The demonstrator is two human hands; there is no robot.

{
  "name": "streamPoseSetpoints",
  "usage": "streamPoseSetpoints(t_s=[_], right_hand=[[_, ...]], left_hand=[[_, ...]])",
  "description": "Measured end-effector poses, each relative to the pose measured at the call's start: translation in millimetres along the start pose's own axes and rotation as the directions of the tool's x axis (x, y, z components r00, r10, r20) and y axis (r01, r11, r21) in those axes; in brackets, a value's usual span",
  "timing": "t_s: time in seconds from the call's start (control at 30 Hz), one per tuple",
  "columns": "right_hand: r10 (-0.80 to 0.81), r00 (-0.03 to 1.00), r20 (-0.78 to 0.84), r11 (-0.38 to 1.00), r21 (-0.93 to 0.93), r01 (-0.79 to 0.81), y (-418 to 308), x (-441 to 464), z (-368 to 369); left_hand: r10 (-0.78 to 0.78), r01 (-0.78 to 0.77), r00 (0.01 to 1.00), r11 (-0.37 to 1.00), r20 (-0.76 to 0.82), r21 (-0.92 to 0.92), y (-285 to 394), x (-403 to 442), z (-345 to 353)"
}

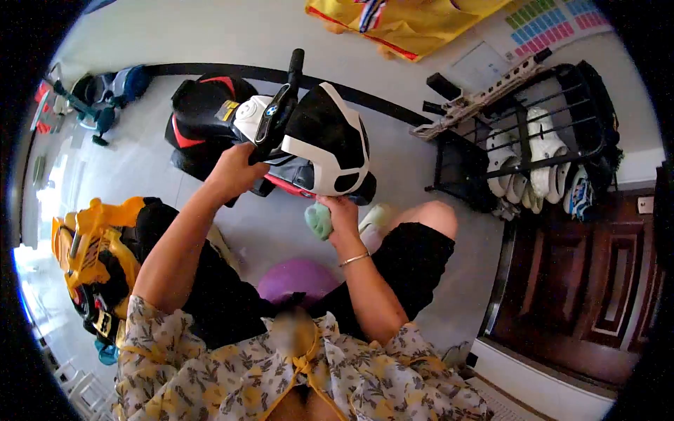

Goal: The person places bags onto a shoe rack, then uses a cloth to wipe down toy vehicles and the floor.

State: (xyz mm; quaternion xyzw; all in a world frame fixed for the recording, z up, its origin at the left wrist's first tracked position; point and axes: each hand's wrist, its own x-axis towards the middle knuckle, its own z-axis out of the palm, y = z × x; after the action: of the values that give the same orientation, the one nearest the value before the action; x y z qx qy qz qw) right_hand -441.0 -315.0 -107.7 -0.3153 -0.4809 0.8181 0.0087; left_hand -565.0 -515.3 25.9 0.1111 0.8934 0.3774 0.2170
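Observation:
A white, black and red toy motorcycle (326,140) stands on the floor in front of me. My left hand (239,172) is closed around its near handlebar grip, just below the steering bar with a round blue-and-white badge. Close to the lower edge of the front fairing, my right hand (338,216) is closed on a bunched mint-green cloth (318,222). Its fingertips are partly hidden, so I cannot tell whether they touch the fairing. A bracelet (354,259) circles the right wrist.
A purple ball-like seat (298,279) is between my legs. A yellow toy vehicle (98,245) stands at left. A black shoe rack (519,151) with white clogs is at right, beside a dark wooden door (583,281). Small ride-on toys (105,98) sit at far left.

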Motion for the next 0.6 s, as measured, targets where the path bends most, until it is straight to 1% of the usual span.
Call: streamPoseSetpoints(t_s=[0.03,0.07,0.1,0.13,0.2,0.23,0.27,0.33,0.37,0.4,0.47,0.5,0.53,0.57,0.6], right_hand=[[-0.040,0.999,-0.030,0.999,0.004,0.040,-7.6,4.5,-2.0],[-0.076,0.995,-0.058,0.997,0.009,0.076,-13.0,7.5,-3.8],[-0.099,0.980,-0.172,0.987,0.111,0.120,-15.7,5.3,-3.7],[-0.096,0.979,-0.179,0.986,0.115,0.118,-15.3,11.7,-7.3],[-0.080,0.957,-0.278,0.971,0.194,0.137,-11.8,24.6,-14.3],[-0.070,0.954,-0.293,0.969,0.207,0.134,-15.1,17.3,-3.1],[-0.068,0.955,-0.290,0.969,0.210,0.133,-16.8,13.2,0.9],[-0.043,0.967,-0.249,0.996,0.067,0.062,-19.4,4.9,8.7],[-0.042,0.970,-0.239,0.997,0.051,0.055,-24.3,-5.7,16.6],[-0.039,0.975,-0.218,0.998,0.047,0.050,-28.9,-20.0,22.0],[-0.012,1.000,-0.001,1.000,0.013,0.012,-55.3,-49.4,36.5],[0.065,0.994,0.089,0.996,-0.064,-0.059,-68.7,-59.2,43.8],[0.084,0.989,0.120,0.994,-0.076,-0.075,-76.5,-61.5,46.1],[0.029,0.982,0.186,0.974,-0.227,0.014,-82.2,-58.5,49.2],[-0.026,0.966,0.258,0.925,-0.360,0.122,-87.9,-55.5,50.4]], left_hand=[[-0.006,0.005,1.000,1.000,-0.021,-0.024,2.2,1.9,5.6],[-0.003,0.004,1.000,0.998,0.007,-0.056,3.9,8.6,15.1],[0.015,-0.013,1.000,0.993,0.014,-0.118,11.4,11.8,26.8],[0.028,-0.024,0.999,0.984,0.020,-0.177,15.1,16.1,40.2],[0.090,-0.087,0.996,0.976,0.009,-0.200,-2.6,36.7,82.6],[0.133,-0.118,0.990,0.949,0.035,-0.292,-1.4,37.6,83.8],[0.132,-0.117,0.991,0.950,0.034,-0.289,-0.7,36.2,82.0],[0.156,-0.094,0.981,0.901,0.113,-0.423,0.5,29.1,70.7],[0.162,-0.072,0.970,0.903,0.182,-0.423,4.4,20.7,58.1],[0.152,-0.070,0.975,0.904,0.163,-0.421,2.7,17.0,49.1],[0.036,0.048,0.988,0.848,0.148,-0.527,-4.6,14.9,31.3],[-0.047,0.079,0.996,0.844,0.073,-0.531,-8.7,13.4,20.4],[-0.112,0.077,0.993,0.800,-0.022,-0.595,-13.3,11.5,9.0],[-0.177,0.063,0.977,0.774,-0.120,-0.630,-21.8,10.4,-2.0],[-0.235,0.037,0.948,0.749,-0.213,-0.661,-27.0,8.6,-12.2]])
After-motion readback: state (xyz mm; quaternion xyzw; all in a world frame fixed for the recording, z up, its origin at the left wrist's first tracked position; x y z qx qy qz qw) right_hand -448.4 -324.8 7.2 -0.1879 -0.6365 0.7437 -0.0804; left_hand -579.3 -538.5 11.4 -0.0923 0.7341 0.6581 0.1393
